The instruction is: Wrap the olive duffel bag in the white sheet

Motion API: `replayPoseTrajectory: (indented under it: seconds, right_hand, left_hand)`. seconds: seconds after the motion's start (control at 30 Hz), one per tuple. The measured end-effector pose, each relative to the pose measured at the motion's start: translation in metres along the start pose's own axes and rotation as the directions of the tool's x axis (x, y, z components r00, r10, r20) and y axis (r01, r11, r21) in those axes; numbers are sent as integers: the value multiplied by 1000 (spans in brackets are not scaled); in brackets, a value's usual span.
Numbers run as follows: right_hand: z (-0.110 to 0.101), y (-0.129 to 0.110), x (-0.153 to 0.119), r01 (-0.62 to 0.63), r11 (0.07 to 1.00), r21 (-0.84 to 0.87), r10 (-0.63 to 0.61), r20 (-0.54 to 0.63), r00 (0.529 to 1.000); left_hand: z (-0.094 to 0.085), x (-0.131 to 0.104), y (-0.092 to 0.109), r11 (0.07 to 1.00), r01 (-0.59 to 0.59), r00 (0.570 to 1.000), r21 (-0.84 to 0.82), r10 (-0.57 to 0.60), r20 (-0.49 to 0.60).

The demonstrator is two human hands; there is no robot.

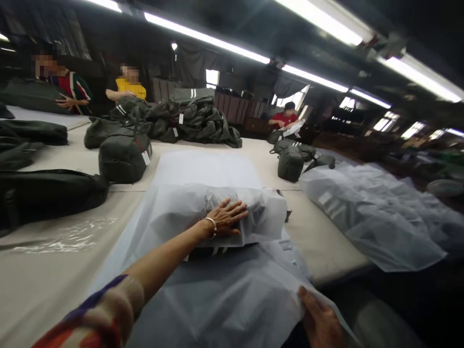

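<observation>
A dark bag with white stripes [208, 252] lies on the table in front of me, mostly hidden beneath a thin translucent white sheet [217, 295]. My left hand [226, 218], fingers spread and a bangle on the wrist, rests flat on the covered top of the bag. At the lower right, my right hand [322, 321] pinches the edge of the sheet between thumb and fingers. The near part of the sheet spreads down toward me, and another part lies flat on the table beyond the bag.
Dark bags [125, 157] stand at the left, and a heap of them [174, 118] lies farther back. Sheet-wrapped bags [369, 208] are piled at the right table edge. A clear plastic piece [68, 237] lies left. Several people work behind, one in a yellow top [136, 91].
</observation>
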State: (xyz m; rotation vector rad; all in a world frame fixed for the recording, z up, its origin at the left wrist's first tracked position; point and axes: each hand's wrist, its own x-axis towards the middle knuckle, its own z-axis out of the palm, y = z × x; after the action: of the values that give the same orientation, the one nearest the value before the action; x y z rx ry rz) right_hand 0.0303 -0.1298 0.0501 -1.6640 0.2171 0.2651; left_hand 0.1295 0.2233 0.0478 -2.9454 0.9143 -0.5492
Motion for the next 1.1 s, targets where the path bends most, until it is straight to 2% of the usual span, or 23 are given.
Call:
replayPoseTrajectory:
  seconds: [0.07, 0.17, 0.23, 0.37, 0.5, 0.6, 0.67, 0.77, 0.83, 0.87, 0.9, 0.93, 0.97, 1.0, 1.03, 1.07, 1.1]
  right_hand:
    - [40, -42, 17, 73, 992, 101, -74, 1, 997]
    - [96, -84, 42, 101, 951, 293, -120, 47, 992]
    - [124, -103, 61, 84, 928, 363, -125, 90, 988]
    - [163, -126, 102, 72, 942, 329, -115, 114, 987]
    - [183, -134, 137, 31, 955, 296, -81, 158, 984]
    - [187, -133, 158, -10, 954, 298, -55, 207, 977]
    - [187, -131, 172, -55, 952, 300, -22, 248, 969]
    - [185, -129, 189, -151, 945, 290, 54, 317, 947]
    - [183, -130, 199, -246, 930, 273, 136, 368, 920]
    - [182, -131, 202, -298, 918, 262, 181, 391, 902]
    - [181, -132, 205, -346, 904, 250, 225, 410, 884]
    - [180, -134, 207, -389, 890, 237, 265, 425, 865]
    - [179, -136, 208, -424, 877, 225, 298, 436, 849]
    - [178, -137, 210, -450, 868, 212, 324, 446, 834]
    - [177, -139, 212, -475, 858, 196, 350, 453, 820]
    - [176, -140, 215, -500, 848, 175, 378, 460, 803]
    - [175, -140, 218, -525, 837, 153, 407, 469, 784]
  left_hand:
    - [5, -2, 2, 1000, -23, 998, -3, 23, -60]
    - [10, -2, 3, 997, -76, 989, -2, 75, -129]
    - [10, -2, 3, 995, -99, 983, -32, 93, -158]
    - [10, -1, 2, 990, -111, 978, -82, 94, -188]
    - [16, 3, -2, 986, -102, 981, -129, 78, -179]
    - [21, 1, -3, 985, -47, 986, -168, 19, -164]
    - [16, -6, -3, 982, -40, 989, -187, 12, -149]
    - [-8, -25, 0, 935, -12, 988, -354, -45, -151]
    - [-32, -49, 1, 846, 88, 972, -525, -187, -139]
    - [-45, -64, 3, 786, 169, 947, -594, -297, -125]
    - [-57, -82, 6, 717, 274, 894, -641, -435, -104]
    - [-68, -103, 12, 618, 407, 792, -673, -606, -78]
    - [-76, -125, 21, 474, 544, 618, -692, -784, -51]
    - [-81, -148, 34, 283, 653, 384, -702, -923, -15]
    - [-83, -170, 53, 63, 705, 121, -706, -992, 32]
    - [-82, -190, 76, -160, 686, -135, -709, -987, 92]
    - [-77, -206, 103, -350, 605, -323, -715, -929, 182]
